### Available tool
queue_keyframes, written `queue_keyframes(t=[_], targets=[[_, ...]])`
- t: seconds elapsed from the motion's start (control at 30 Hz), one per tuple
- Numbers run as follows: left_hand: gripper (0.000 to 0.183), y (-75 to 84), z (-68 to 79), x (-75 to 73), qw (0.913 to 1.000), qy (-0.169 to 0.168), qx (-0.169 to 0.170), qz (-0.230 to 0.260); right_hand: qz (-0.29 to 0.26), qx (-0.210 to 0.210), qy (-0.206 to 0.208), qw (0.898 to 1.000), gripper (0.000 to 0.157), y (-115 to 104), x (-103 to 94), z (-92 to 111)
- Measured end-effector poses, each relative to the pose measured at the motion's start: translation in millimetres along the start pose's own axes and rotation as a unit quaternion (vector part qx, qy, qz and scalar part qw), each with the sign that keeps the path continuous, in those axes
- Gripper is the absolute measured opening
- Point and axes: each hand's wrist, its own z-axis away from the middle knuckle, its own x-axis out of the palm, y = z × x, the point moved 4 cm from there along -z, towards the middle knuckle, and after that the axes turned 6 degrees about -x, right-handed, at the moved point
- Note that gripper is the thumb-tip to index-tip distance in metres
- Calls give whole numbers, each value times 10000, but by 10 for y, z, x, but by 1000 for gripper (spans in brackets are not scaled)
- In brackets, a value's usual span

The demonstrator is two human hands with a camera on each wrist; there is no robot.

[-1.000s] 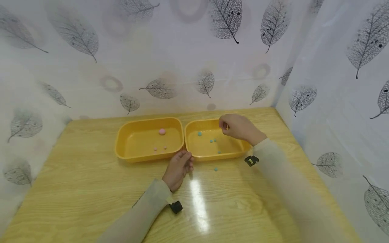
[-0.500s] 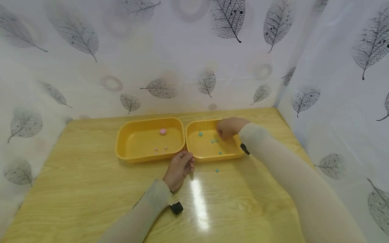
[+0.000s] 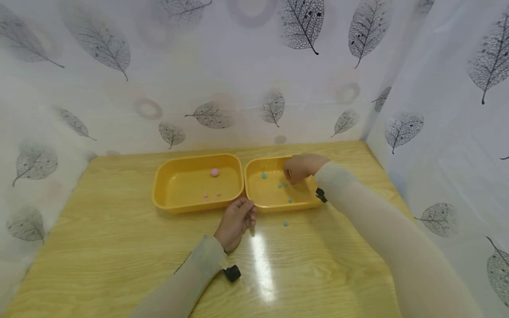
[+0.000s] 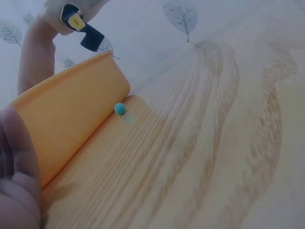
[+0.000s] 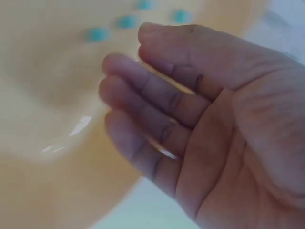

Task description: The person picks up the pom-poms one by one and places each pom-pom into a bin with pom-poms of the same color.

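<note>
In the head view, my right hand (image 3: 301,168) is inside the right yellow tray (image 3: 274,206), above its floor. Its fingers are loosely bent with nothing visible between them in the right wrist view, where several small teal balls (image 5: 127,22) lie just beyond the fingertips. A larger teal ball (image 3: 264,176) sits farther left in that tray. My left hand (image 3: 234,223) rests against the tray's near left corner, fingers loosely curled; the left wrist view shows only part of it, beside the tray's outer wall. One teal ball (image 4: 120,109) lies on the table outside the tray.
Left of it, touching side by side, stands a second yellow tray (image 3: 159,204) holding a larger pink ball (image 3: 214,172) and several tiny pink balls (image 3: 218,194). Leaf-print sheeting (image 3: 238,88) hangs behind and beside the wooden table (image 3: 119,247).
My right hand went from above the right tray's far rim down into it. Another small teal ball now shows on the floor by its fingers. The left hand stayed put.
</note>
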Motion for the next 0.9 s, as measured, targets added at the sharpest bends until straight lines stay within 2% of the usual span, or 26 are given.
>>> queue_keyframes(t=[0.03,0.07,0.1,0.17,0.3,0.4,0.5,0.63,0.7,0.77,0.9], targets=[[22,-3,0,4,10000,2,-12,-2,-63,-25,124,9999,5,-11,-26,46],[22,-3,-1,8,10000,9,-16,1,-141,-84,312,9994,6,-33,-57,100],[22,-2,-1,10,10000,24,-17,-11,-198,-155,523,9983,15,-66,-91,161],[23,0,-3,7,10000,69,-1,-22,-343,-351,1054,9932,20,-147,-139,289],[23,-3,-10,-4,9999,122,35,-57,-573,-645,2180,9721,15,-313,-117,591],[22,-20,-13,-1,9999,105,34,-81,-736,-736,2735,9562,14,-398,20,797],[21,-35,-11,-7,9999,128,-16,-67,-938,-764,3106,9428,16,-450,174,942],[21,-48,-7,-16,9999,158,-38,-28,-1088,-841,3673,9199,13,-501,327,1071],[22,-44,-7,-11,9999,141,-13,-41,-1059,-889,3847,9126,11,-515,388,1107],[23,-36,-8,-1,9999,127,30,-68,-957,-883,3908,9112,11,-513,443,1122],[22,-33,-12,20,9999,127,72,-48,-732,-787,3893,9148,11,-481,516,1125]])
